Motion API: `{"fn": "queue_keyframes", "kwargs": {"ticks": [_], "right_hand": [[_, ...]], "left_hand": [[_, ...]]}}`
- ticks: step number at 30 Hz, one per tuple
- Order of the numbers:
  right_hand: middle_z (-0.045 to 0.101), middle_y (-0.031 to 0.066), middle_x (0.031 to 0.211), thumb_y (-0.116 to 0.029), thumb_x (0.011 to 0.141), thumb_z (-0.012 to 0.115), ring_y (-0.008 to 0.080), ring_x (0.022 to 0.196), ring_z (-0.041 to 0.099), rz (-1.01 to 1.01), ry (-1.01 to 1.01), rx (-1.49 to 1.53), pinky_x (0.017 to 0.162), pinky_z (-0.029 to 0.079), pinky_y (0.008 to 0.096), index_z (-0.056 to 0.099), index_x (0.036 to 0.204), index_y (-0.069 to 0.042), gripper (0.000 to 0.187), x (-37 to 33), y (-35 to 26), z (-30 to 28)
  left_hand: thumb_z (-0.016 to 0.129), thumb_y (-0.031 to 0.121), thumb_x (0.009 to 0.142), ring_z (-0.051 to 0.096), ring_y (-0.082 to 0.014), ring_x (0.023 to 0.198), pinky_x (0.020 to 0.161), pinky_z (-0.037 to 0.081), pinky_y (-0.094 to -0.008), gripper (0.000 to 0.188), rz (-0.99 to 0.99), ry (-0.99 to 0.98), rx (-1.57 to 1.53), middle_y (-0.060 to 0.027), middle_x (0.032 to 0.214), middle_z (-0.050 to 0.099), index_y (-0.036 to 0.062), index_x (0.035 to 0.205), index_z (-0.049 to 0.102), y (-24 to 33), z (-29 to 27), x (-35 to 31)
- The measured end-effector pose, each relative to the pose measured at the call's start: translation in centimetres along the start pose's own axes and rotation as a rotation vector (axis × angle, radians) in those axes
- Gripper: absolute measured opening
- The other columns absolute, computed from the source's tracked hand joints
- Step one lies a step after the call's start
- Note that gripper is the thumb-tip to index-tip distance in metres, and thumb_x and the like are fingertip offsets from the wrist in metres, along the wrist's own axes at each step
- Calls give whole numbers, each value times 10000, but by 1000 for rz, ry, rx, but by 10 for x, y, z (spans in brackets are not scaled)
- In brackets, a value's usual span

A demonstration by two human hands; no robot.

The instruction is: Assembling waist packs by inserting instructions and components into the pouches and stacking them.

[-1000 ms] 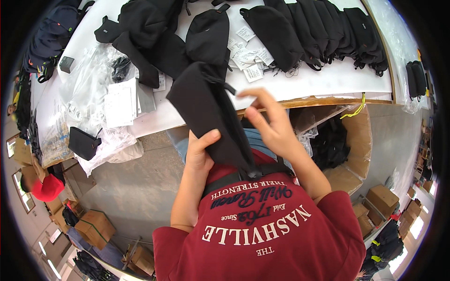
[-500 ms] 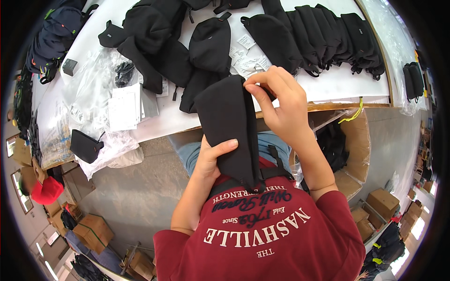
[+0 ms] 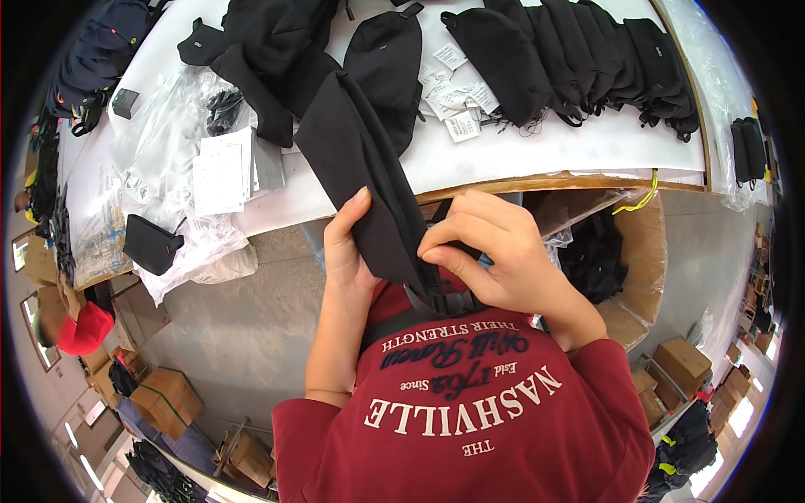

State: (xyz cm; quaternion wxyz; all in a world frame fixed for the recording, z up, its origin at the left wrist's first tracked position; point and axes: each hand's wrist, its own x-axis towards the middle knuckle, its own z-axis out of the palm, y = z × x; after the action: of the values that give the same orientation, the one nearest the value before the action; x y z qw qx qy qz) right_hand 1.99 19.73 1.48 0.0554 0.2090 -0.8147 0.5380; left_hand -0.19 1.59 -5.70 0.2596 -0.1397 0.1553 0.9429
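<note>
A long black fabric pouch (image 3: 356,151) slants in front of me, its far end over the table's edge and its near end close to my shirt. My left hand (image 3: 348,243) grips its left side, thumb on the upper face. At the right edge, toward the near end, my right hand (image 3: 495,247) is closed in a pinch on the pouch's seam side; the exact bit between its fingertips is too small to make out. Just beyond lies another black pouch (image 3: 386,67) on the white table (image 3: 570,155), beside loose white labels (image 3: 457,92).
A row of black pouches (image 3: 579,59) lines the back right. Clear plastic bags (image 3: 159,159), white papers (image 3: 222,180) and a small black pouch (image 3: 153,245) lie at left. Under the table's right edge stands an open cardboard box (image 3: 641,260) holding black items. Another person in red (image 3: 86,327) is far left.
My right hand has slid from the pouch's far end down its right edge toward me. The pouch has tilted, its far end swinging left and away, and my left hand has shifted up and left.
</note>
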Motion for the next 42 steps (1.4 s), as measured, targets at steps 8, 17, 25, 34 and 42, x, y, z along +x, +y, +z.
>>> {"fn": "queue_keyframes", "kwargs": {"ticks": [8, 17, 25, 34, 42], "right_hand": [[509, 54, 680, -102, 742, 709, 222, 608, 518, -36, -55, -63, 537, 422, 325, 600, 780, -53, 126, -6, 0, -2], [563, 50, 870, -125, 715, 716, 246, 847, 544, -117, -2, -328, 740, 437, 372, 605, 797, -71, 148, 2, 3, -11], [579, 48, 981, -97, 644, 691, 246, 910, 585, -174, -37, -500, 786, 490, 363, 599, 1133, -173, 503, 4, 23, -3], [650, 88, 926, 28, 702, 720, 193, 847, 623, 143, 53, 156, 766, 484, 283, 632, 1065, -35, 379, 2, 22, -39], [638, 69, 892, -66, 767, 692, 165, 823, 603, 174, 122, 343, 759, 452, 272, 647, 934, -9, 182, -9, 47, -55]], "left_hand": [[553, 229, 917, 550, -205, 744, 669, 497, -313, 347, -20, 113, 94, -113, 863, 561, -47, 1118, 494, 5, -6, 6], [543, 226, 932, 623, -220, 933, 794, 525, -346, 322, 161, 346, 280, -141, 1047, 626, -22, 1139, 549, 7, 9, 8], [460, 276, 976, 542, -226, 1129, 953, 450, -362, 383, -5, 191, 246, -106, 1228, 554, 17, 1258, 470, -2, 38, -12], [714, 117, 801, 512, -231, 1133, 972, 379, -335, 488, 728, -22, 1223, -113, 1221, 535, 25, 1235, 511, 29, 4, -8], [767, 255, 697, 607, -230, 925, 781, 472, -281, 499, 670, -259, 1640, -116, 1021, 630, -7, 1103, 642, 44, 32, -14]]}}
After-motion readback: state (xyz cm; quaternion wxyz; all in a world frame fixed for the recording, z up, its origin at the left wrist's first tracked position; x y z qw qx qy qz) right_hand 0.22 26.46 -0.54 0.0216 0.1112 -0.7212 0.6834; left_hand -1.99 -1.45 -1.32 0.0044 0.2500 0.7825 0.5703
